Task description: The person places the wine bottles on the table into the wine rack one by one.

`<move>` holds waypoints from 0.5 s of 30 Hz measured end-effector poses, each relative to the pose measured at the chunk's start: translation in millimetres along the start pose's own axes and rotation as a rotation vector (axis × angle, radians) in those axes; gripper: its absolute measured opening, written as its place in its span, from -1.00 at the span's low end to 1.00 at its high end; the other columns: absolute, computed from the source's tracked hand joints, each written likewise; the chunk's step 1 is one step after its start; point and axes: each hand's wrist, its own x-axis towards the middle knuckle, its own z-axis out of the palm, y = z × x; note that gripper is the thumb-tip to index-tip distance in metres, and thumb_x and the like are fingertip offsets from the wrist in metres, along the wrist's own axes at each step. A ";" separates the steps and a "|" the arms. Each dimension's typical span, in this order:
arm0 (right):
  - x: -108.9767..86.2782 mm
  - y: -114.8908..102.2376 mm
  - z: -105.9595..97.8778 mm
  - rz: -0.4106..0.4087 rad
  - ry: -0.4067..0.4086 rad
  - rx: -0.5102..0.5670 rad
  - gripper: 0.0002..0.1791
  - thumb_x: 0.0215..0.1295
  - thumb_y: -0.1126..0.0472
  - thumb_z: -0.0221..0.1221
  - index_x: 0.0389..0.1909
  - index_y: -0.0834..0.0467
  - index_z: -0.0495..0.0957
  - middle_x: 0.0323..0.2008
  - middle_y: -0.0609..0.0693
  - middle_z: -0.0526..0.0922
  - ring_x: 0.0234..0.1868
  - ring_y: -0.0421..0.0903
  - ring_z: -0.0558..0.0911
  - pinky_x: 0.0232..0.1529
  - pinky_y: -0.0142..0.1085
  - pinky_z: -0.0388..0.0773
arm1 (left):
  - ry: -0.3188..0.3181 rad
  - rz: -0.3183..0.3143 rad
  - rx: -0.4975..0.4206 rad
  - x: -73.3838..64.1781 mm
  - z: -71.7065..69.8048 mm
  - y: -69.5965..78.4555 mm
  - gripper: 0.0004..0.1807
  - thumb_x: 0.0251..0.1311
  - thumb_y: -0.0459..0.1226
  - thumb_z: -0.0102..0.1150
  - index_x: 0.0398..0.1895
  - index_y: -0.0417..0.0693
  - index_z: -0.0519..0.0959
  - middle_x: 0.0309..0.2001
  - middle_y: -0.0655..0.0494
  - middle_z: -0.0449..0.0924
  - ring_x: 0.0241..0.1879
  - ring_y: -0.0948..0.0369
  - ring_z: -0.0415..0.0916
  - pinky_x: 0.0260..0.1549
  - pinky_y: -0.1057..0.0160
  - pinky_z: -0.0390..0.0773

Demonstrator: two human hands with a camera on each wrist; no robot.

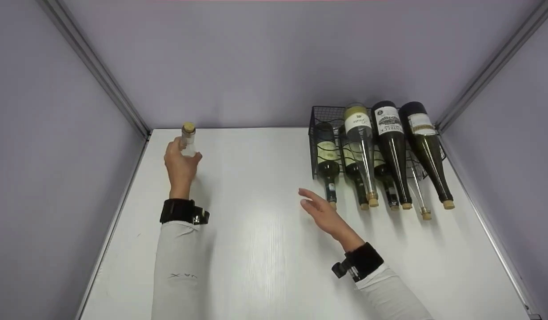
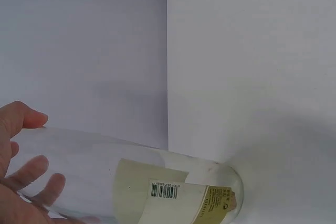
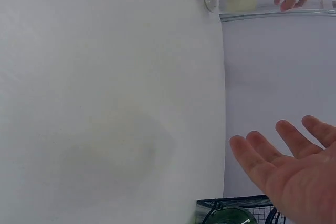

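Note:
At the far left of the white table, my left hand (image 1: 181,162) grips a clear glass bottle (image 1: 188,144) with a cork in its mouth. Its fingers and thumb wrap the upper body. In the left wrist view the bottle (image 2: 89,166) shows a pale label with a barcode close to its base. It is about upright, base at or close to the tabletop; I cannot tell whether it touches. My right hand (image 1: 325,215) holds nothing, its fingers extended, just left of the front of a bottle rack. The right wrist view shows that hand (image 3: 294,171) with spread fingers.
A black wire rack (image 1: 311,146) stands at the back right, holding several corked bottles in two layers, necks toward me. On top lie a clear bottle (image 1: 358,120) and two dark green bottles (image 1: 391,142). Grey walls (image 1: 256,66) enclose the table (image 1: 251,213) at the back and sides.

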 end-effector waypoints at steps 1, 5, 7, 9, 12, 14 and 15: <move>0.1 -0.9 0.3 0.002 -0.006 0.019 -0.39 0.56 0.02 -0.06 0.47 0.24 0.17 0.44 0.18 0.22 0.41 0.17 0.25 0.32 0.05 0.26 | 0.003 0.009 0.006 -1.4 1.4 1.2 -0.42 0.04 -0.42 0.40 0.18 -0.15 0.48 0.11 -0.14 0.49 0.22 -0.06 0.37 0.23 -0.06 0.32; 0.2 -5.1 1.7 -0.001 -0.034 0.096 -0.42 0.59 0.08 -0.12 0.47 0.30 0.13 0.44 0.25 0.19 0.42 0.20 0.21 0.31 0.08 0.26 | 0.029 0.067 0.021 -9.2 6.9 10.3 -0.44 -0.01 -0.43 0.42 0.13 -0.12 0.50 0.07 -0.11 0.48 0.19 -0.07 0.37 0.16 -0.12 0.35; -0.2 -7.2 2.1 -0.001 -0.050 0.130 -0.42 0.60 0.07 -0.15 0.47 0.30 0.11 0.43 0.26 0.19 0.42 0.21 0.21 0.31 0.09 0.26 | 0.046 0.125 0.030 -13.0 10.8 16.1 -0.46 -0.04 -0.44 0.42 0.09 -0.12 0.53 0.04 -0.11 0.49 0.14 -0.09 0.39 0.11 -0.13 0.36; -0.2 -9.8 2.7 0.000 -0.063 0.165 -0.41 0.61 0.03 -0.17 0.47 0.29 0.12 0.42 0.26 0.20 0.42 0.21 0.22 0.31 0.09 0.27 | 0.061 0.197 0.037 -17.4 15.7 21.8 -0.48 -0.08 -0.46 0.42 0.04 -0.13 0.55 -0.01 -0.12 0.51 0.09 -0.10 0.40 0.08 -0.11 0.34; -0.2 -13.1 3.5 -0.011 -0.092 0.204 -0.35 0.60 -0.05 -0.19 0.47 0.31 0.11 0.41 0.30 0.20 0.41 0.24 0.22 0.31 0.08 0.28 | 0.074 0.317 0.054 -25.2 23.5 29.3 -0.52 -0.14 -0.49 0.42 -0.05 -0.16 0.58 -0.08 -0.12 0.52 0.02 -0.09 0.42 0.05 -0.08 0.30; -0.3 -14.9 4.1 -0.014 -0.105 0.224 -0.31 0.57 -0.13 -0.18 0.46 0.30 0.13 0.41 0.30 0.21 0.41 0.24 0.22 0.30 0.06 0.29 | 0.075 0.397 0.075 -31.4 28.6 33.7 -0.54 -0.17 -0.51 0.44 -0.09 -0.17 0.59 -0.11 -0.13 0.52 -0.02 -0.10 0.43 0.04 -0.11 0.28; -0.5 -15.9 4.4 -0.018 -0.112 0.235 -0.28 0.56 -0.16 -0.17 0.46 0.30 0.13 0.41 0.31 0.20 0.41 0.25 0.22 0.30 0.06 0.29 | 0.073 0.437 0.088 -34.6 31.2 35.6 -0.54 -0.19 -0.51 0.45 -0.11 -0.17 0.60 -0.12 -0.13 0.53 -0.03 -0.10 0.44 0.04 -0.13 0.27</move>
